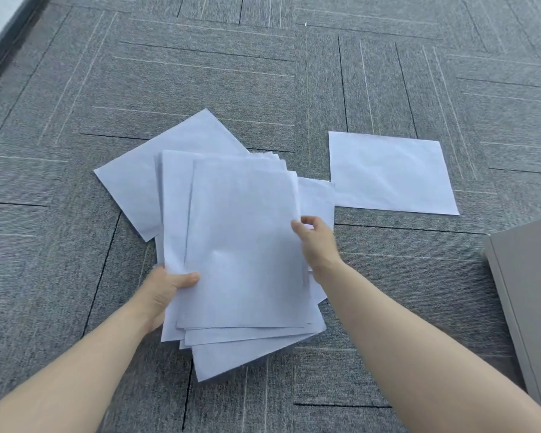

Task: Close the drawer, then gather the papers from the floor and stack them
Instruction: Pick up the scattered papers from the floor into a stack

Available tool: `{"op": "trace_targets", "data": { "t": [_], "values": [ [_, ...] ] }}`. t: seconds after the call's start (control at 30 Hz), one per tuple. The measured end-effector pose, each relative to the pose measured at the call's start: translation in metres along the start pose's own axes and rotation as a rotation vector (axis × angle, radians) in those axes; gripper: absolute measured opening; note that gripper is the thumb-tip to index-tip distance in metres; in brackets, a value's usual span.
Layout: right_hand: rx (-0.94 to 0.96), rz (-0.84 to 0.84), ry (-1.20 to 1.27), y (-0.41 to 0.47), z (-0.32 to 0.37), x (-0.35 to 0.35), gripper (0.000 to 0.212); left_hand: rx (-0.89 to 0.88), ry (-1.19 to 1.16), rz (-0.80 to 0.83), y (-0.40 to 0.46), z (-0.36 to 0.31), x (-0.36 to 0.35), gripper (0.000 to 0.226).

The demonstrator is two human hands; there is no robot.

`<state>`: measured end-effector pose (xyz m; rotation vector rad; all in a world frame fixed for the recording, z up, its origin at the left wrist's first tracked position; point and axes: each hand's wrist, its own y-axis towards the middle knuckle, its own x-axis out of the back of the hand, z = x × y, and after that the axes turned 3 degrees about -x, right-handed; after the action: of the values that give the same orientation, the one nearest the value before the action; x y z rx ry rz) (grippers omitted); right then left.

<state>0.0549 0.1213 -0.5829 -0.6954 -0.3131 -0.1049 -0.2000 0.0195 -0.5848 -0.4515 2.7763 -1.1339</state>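
Observation:
A loose stack of white papers (pixel 241 245) is held above the grey carpet. My left hand (pixel 166 292) grips its lower left edge, thumb on top. My right hand (pixel 316 242) pinches the right edge of the top sheets between thumb and fingers. The sheets are fanned and uneven at the bottom. One white sheet (pixel 156 179) lies skewed on the floor behind and partly under the stack. Another single sheet (pixel 391 173) lies flat on the carpet to the right, apart from the stack. A grey cabinet (pixel 528 292) stands at the right edge; its drawer front cannot be seen.
Grey striped carpet tiles (pixel 200 73) cover the floor all around. A dark skirting and pale wall (pixel 0 32) run along the far left corner.

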Motion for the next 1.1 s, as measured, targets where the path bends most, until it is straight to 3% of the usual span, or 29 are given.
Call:
{"op": "trace_targets", "data": {
  "t": [0.1,0.2,0.4,0.57,0.83,1.0,1.1],
  "values": [
    [0.044,-0.175,-0.195,0.008,0.002,0.009,0.047,0.001,-0.077,-0.062,-0.003,-0.007,0.025,0.028],
    [-0.067,-0.314,-0.405,0.016,0.007,0.025,0.061,-0.012,-0.149,-0.13,-0.008,-0.013,0.051,0.034],
    [-0.19,-0.319,-0.429,0.031,0.017,0.027,0.059,-0.012,-0.236,-0.198,-0.019,-0.014,0.07,0.034],
    [-0.202,-0.35,-0.502,0.036,0.02,0.023,0.071,-0.005,-0.251,-0.222,-0.023,-0.012,0.077,0.025],
    [-0.111,-0.226,-0.435,0.032,0.019,0.012,0.011,0.018,-0.261,-0.248,-0.025,-0.008,0.083,0.037],
    [-0.082,0.034,-0.583,0.021,0.019,0.025,0.014,0.01,-0.258,-0.258,-0.023,-0.006,0.089,0.037],
    [-0.063,0.061,-0.75,0.019,0.012,0.032,0.017,0.017,-0.263,-0.26,-0.022,-0.004,0.087,0.038]
  ]
}}
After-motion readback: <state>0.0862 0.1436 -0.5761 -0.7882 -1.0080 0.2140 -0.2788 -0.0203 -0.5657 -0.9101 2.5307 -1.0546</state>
